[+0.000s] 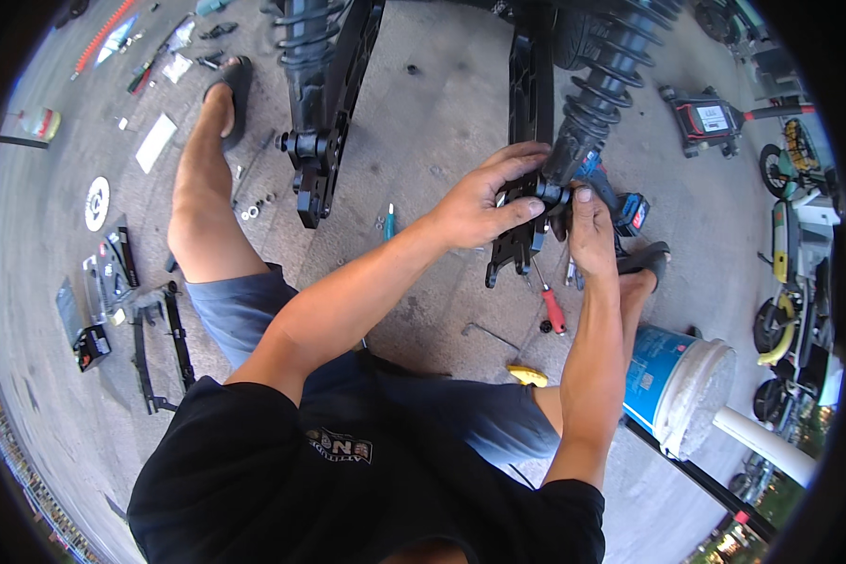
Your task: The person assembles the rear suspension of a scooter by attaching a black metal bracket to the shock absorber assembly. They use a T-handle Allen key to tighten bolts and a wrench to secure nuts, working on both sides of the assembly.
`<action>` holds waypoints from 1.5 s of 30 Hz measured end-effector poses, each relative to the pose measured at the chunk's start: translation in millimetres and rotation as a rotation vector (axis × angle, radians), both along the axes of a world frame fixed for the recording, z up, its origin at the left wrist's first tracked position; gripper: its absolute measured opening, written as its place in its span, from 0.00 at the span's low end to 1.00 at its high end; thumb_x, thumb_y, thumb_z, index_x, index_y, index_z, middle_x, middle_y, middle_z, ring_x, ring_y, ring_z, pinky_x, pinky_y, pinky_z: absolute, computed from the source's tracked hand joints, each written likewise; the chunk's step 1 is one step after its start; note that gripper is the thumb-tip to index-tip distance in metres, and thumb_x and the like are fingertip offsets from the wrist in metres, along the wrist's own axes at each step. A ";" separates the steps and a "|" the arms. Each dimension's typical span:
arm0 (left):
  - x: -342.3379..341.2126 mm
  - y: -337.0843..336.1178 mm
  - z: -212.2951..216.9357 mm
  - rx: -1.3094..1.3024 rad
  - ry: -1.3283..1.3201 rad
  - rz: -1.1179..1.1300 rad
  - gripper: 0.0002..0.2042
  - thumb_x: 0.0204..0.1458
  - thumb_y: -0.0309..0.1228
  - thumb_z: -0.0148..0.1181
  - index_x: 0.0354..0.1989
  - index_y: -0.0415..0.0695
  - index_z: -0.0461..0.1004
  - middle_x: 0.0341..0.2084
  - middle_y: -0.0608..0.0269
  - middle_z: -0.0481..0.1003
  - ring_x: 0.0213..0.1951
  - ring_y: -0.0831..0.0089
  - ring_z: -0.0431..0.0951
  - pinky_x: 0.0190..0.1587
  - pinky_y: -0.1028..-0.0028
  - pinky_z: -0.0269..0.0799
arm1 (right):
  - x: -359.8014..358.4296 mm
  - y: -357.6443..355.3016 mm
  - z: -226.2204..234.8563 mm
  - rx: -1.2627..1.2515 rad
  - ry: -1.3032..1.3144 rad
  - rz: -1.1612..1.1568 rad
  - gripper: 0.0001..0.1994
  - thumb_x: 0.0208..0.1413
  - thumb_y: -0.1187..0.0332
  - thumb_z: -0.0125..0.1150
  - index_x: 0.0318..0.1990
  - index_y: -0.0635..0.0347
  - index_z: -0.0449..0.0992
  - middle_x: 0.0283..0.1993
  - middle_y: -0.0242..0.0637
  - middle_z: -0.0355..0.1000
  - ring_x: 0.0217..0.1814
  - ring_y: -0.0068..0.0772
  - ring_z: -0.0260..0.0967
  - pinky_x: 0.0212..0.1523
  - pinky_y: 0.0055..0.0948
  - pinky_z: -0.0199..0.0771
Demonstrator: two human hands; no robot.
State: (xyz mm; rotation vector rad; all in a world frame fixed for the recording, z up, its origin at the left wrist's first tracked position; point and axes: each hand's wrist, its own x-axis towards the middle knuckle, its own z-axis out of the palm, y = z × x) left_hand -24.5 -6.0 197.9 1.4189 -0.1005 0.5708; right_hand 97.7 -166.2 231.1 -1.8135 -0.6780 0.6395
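My left hand [493,200] is wrapped round the black bracket [514,246] at the end of the right suspension arm, its thumb pressed against the front. On the other side of the joint my right hand [591,233] is closed with its thumb up, touching the lower mount of the right coil-spring shock absorber [603,94]. Whatever its fingers grip is hidden. Just behind that hand lies a blue-and-black cordless power tool [633,214]. Further left hangs a second shock absorber [306,80], joined at its foot to another black arm [316,174].
A red-handled screwdriver [554,311], a bent metal rod [489,334] and a yellow object [527,376] lie between my legs. Right of me stands a blue-and-white bucket [665,376]; beyond is a floor jack [707,120]. Metal frame parts [160,343] and a toothed disc [96,204] lie left.
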 end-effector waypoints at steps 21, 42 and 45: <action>4.0 3.1 -9.5 -0.093 -0.079 0.045 0.23 0.47 0.31 0.65 0.52 0.37 0.71 0.58 0.53 0.65 0.58 0.55 0.69 0.57 0.64 0.67 | -8.7 -18.3 13.0 0.078 0.159 -0.098 0.28 0.61 0.47 0.48 0.57 0.62 0.66 0.52 0.41 0.71 0.54 0.37 0.70 0.55 0.37 0.70; 10.8 5.1 -13.6 0.016 -0.044 0.030 0.27 0.46 0.37 0.69 0.54 0.40 0.71 0.56 0.54 0.67 0.61 0.59 0.64 0.63 0.62 0.61 | -0.6 -11.8 15.6 -0.186 0.132 -0.089 0.24 0.65 0.51 0.42 0.51 0.65 0.71 0.30 0.32 0.69 0.27 0.22 0.62 0.28 0.21 0.60; 11.9 7.9 -15.6 0.016 -0.038 -0.039 0.26 0.50 0.35 0.66 0.55 0.35 0.69 0.61 0.55 0.62 0.60 0.63 0.66 0.62 0.65 0.63 | -1.0 -2.8 18.2 -0.005 -0.020 0.041 0.21 0.65 0.52 0.44 0.46 0.63 0.73 0.25 0.29 0.66 0.27 0.19 0.61 0.27 0.20 0.58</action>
